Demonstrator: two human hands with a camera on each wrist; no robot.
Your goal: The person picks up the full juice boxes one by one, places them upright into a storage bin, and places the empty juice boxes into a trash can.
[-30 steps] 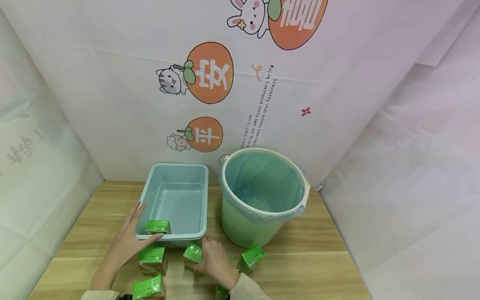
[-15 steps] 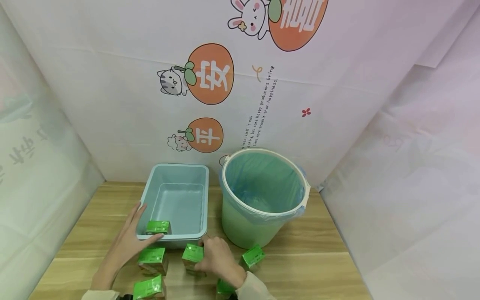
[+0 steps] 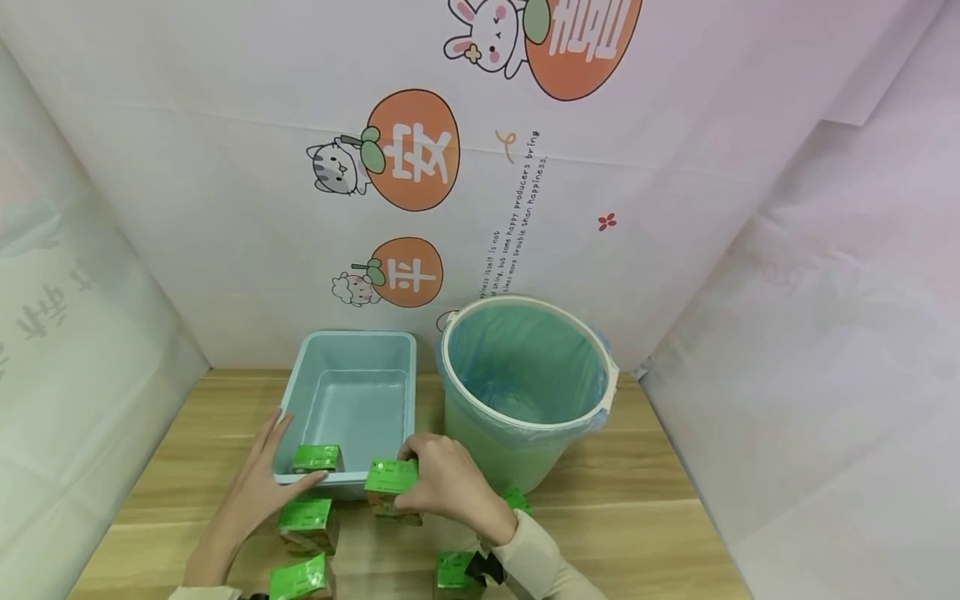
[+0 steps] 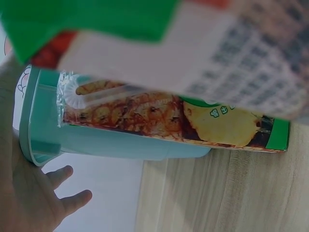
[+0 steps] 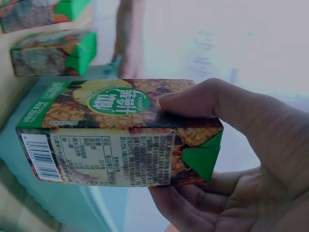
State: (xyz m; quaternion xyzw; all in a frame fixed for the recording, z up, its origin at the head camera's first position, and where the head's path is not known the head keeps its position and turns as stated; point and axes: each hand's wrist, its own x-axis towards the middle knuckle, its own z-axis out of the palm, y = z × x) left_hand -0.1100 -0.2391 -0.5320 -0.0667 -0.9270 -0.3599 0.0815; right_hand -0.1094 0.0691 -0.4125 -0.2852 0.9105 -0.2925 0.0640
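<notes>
My right hand (image 3: 452, 482) grips a juice carton (image 3: 390, 487) with a green top, just in front of the light blue plastic bin (image 3: 411, 400). In the right wrist view the juice carton (image 5: 111, 145) shows pineapple pictures and a barcode, with the thumb on one face and fingers on the opposite one. My left hand (image 3: 255, 483) rests at the bin's near left corner, its thumb along the front rim and its fingers spread along the left side. Inside the bin, another carton (image 3: 317, 457) lies in the near left corner.
Two cartons, one (image 3: 307, 525) behind the other (image 3: 302, 579), stand before the bin on the wooden table (image 3: 615, 533). Another carton (image 3: 455, 573) sits below the right wrist, and one (image 3: 517, 500) is partly hidden by it. A lined green bucket (image 3: 495, 442) stands right of the bin.
My right hand has lifted the juice carton from the table and brought it up towards the bin's front rim. The left hand has stayed at the bin's corner.
</notes>
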